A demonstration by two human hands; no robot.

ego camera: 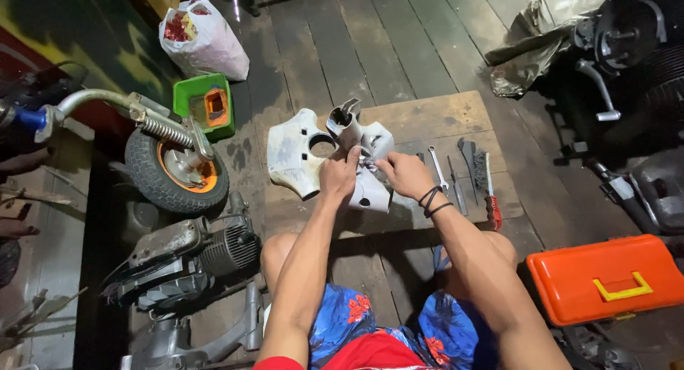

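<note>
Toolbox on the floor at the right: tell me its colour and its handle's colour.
The toolbox is orange, with a yellow handle. Head view shows it clearly.

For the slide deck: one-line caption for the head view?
Both hands, left hand and right hand, grip a white scooter cover on a wooden board.

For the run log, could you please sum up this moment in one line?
left hand: on white cover | right hand: on same cover | base: wooden board | nearby: wrench, wire brush
</note>
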